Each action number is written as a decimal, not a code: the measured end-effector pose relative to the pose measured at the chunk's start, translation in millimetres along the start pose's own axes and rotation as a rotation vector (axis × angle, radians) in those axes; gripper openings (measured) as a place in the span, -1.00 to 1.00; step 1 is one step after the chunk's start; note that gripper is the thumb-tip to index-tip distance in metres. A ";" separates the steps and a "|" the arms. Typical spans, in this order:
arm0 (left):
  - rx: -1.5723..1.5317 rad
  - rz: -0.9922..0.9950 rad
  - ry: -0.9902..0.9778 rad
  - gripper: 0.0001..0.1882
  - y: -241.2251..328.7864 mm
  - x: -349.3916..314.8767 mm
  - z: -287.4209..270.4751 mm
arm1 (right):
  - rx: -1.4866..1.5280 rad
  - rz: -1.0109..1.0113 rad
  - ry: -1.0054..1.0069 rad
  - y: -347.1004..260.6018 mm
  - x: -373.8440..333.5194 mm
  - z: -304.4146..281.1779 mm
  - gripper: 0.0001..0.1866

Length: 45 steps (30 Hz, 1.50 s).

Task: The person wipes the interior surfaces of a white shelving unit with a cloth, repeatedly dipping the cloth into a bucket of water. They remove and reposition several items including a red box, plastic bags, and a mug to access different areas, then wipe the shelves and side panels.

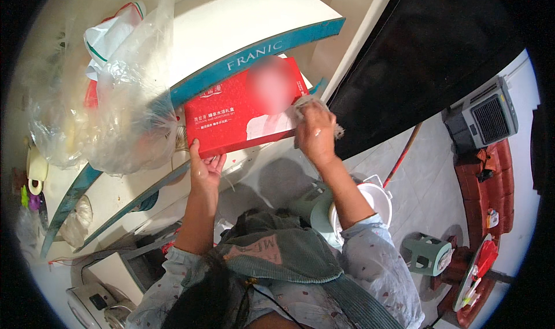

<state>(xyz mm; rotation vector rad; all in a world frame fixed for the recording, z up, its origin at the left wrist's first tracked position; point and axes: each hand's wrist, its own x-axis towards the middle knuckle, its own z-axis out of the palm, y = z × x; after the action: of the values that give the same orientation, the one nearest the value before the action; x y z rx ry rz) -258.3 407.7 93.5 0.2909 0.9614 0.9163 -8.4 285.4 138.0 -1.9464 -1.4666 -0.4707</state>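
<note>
A flat red gift box (222, 129) with a pale patch along its lower right is held up in front of the shelves, tilted with its right end higher. My left hand (205, 170) grips its lower left corner, thumb on the front face and the other fingers below. At the box's right end, my right hand (317, 135) is closed on a crumpled greyish cloth (339, 131). The cloth lies against the edge of the box. Part of the cloth is hidden by my fingers.
Large clear plastic bags (136, 121) hang at the left beside the curved shelf with a teal edge (312, 33). A dark panel (404, 69) stands at the right. Below are a white bucket (381, 201), a green stool (428, 254), a red sofa (502, 184) and a grey air cooler (491, 118).
</note>
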 end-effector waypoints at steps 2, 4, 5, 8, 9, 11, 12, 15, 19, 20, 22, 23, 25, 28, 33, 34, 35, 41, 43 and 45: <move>0.006 -0.005 0.024 -0.40 1.4 -1.5 2.5 | -0.008 0.015 -0.144 -32.0 -9.6 3.9 -0.55; 0.006 -0.011 0.026 -0.40 0.7 -2.4 4.0 | 0.124 -0.094 -0.151 -67.5 -19.1 10.2 -0.57; 0.001 -0.009 0.018 -0.40 0.6 -2.1 3.2 | 0.196 -0.132 -0.183 -82.4 -20.9 7.1 -0.59; 0.010 -0.002 -0.002 -0.34 1.5 -1.8 -0.2 | 0.120 -0.111 -0.197 -79.2 -16.0 7.3 -0.59; 0.014 0.003 -0.006 -0.32 1.8 -2.0 -1.7 | 0.049 -0.086 -0.188 -67.6 -11.4 9.6 -0.58; 0.021 0.012 0.004 -0.33 1.5 -3.8 -1.6 | 0.058 -0.034 -0.101 -36.4 6.4 11.6 -0.59; 0.021 0.016 0.008 -0.34 1.2 -4.0 -1.8 | 0.129 0.104 -0.258 -28.5 20.4 4.0 -0.61; 0.028 0.000 0.027 -0.36 0.4 -3.7 -0.7 | -0.042 0.038 -0.156 4.1 47.3 28.7 -0.67; 0.062 -0.003 -0.003 -0.37 1.4 -5.7 -2.7 | -0.182 0.052 -0.142 16.4 81.5 74.7 -0.61; 0.069 -0.009 -0.007 -0.37 0.3 -5.8 -2.2 | -0.192 0.049 -0.163 12.7 91.4 81.3 -0.58; 0.092 -0.030 -0.033 -0.36 -1.0 -5.3 -3.0 | -0.215 0.043 -0.207 -1.9 107.0 94.7 -0.51; 0.107 -0.037 -0.048 -0.35 0.2 -5.0 -5.2 | -0.209 -0.072 -0.301 -20.7 116.4 81.2 -0.56; 0.134 -0.051 -0.073 -0.35 0.4 -3.9 -5.6 | -0.277 -0.097 -0.478 -37.0 134.3 90.6 -0.62; 0.143 -0.045 -0.071 -0.34 1.7 -3.5 -8.3 | -0.261 0.007 -0.443 -65.4 136.8 104.4 -0.65; 0.147 -0.080 -0.148 -0.35 0.3 -4.6 -3.8 | 0.122 0.149 -0.401 -100.9 120.4 148.2 -0.63; 0.147 -0.082 -0.149 -0.36 -0.6 -3.8 0.4 | 0.105 0.084 -0.344 -98.6 120.2 174.7 -0.59; 0.150 -0.085 -0.155 -0.36 -3.5 -3.7 3.7 | 0.083 0.022 -0.285 -95.0 120.3 199.8 -0.55; 0.116 -0.054 -0.126 -0.38 -3.0 5.3 -9.6 | 0.238 -0.219 -0.519 -150.8 129.9 146.5 -0.54; 0.112 -0.049 -0.135 -0.39 -3.8 4.8 -7.9 | 0.345 -0.200 -0.564 -159.3 123.0 136.3 -0.54; 0.104 -0.040 -0.106 -0.41 -5.2 5.6 -7.2 | 0.396 -0.207 -0.612 -165.6 121.1 132.8 -0.55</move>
<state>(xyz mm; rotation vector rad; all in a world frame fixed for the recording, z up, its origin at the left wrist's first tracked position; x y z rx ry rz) -259.9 407.7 83.2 0.4031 0.9151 0.8080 -140.1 489.6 164.1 -1.6908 -1.9663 0.3533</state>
